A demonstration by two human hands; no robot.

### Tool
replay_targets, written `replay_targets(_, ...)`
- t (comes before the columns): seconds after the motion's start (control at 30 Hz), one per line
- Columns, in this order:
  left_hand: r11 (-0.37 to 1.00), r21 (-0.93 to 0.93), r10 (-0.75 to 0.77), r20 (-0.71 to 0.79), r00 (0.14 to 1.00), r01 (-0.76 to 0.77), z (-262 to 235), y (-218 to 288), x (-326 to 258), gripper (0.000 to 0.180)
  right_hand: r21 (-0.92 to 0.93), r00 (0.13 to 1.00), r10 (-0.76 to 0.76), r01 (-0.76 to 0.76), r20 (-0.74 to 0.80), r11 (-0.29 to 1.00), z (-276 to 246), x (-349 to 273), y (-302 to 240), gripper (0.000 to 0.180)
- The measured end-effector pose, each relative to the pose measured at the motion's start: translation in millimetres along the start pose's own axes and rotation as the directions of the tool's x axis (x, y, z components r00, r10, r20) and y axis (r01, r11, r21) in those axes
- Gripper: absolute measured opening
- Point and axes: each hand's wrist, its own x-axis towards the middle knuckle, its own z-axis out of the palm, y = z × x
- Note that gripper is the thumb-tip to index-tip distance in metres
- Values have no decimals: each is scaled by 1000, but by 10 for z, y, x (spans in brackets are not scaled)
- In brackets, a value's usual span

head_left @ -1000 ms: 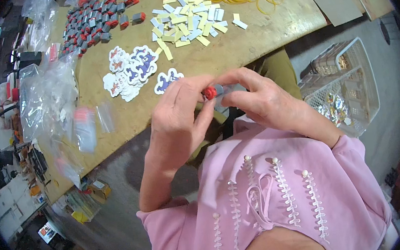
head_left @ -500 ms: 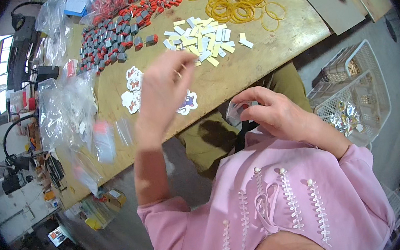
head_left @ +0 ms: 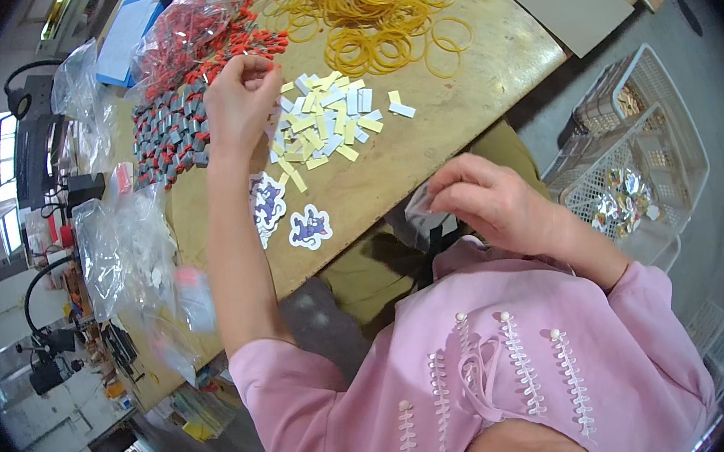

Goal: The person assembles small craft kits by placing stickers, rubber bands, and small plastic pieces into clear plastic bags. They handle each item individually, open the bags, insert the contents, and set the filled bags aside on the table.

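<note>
My left hand [head_left: 245, 101] is over the table, between a spread of small grey blocks with red ends [head_left: 171, 131] and a heap of small white and yellow strips [head_left: 328, 110]. Its fingers are curled together in a pinch, and what they hold, if anything, is too small to make out. Close to my lap, past the table's near edge, my right hand [head_left: 500, 198] pinches a small clear plastic bag [head_left: 420, 211] between thumb and fingers. Below my left forearm's side lie cat-shaped stickers [head_left: 309, 227], partly hidden by that arm.
Thin yellow rings [head_left: 383, 3] are heaped at the far side. Red-tipped pieces in a clear bag [head_left: 183, 37] and a blue-edged pad [head_left: 126, 39] lie far left. Crumpled plastic bags [head_left: 122, 251] cover the left edge. White plastic baskets [head_left: 671, 140] stand right, holding shiny packets [head_left: 624, 198].
My left hand has moved away from me and left, from above the stickers to beside the grey blocks. My right hand stays near my lap with the bag. The whole view has shifted slightly.
</note>
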Motion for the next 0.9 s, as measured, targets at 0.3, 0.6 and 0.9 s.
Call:
replay_targets(0.3,839,-532,230,153,961,-116,285,1048,-1409,19,69,1000,-7,7,3,998,-228,148,-121,25)
replay_targets(0.6,877,-365,401,201,894,-311,312,1040,-1405,18,7,1000,-17,17,-12,1000,-214,26,-127,20)
replay_targets(0.9,940,-308,155,-2,988,-148,153,912,-1082,6,-31,992,-9,5,-129,1000,-234,-55,-39,18)
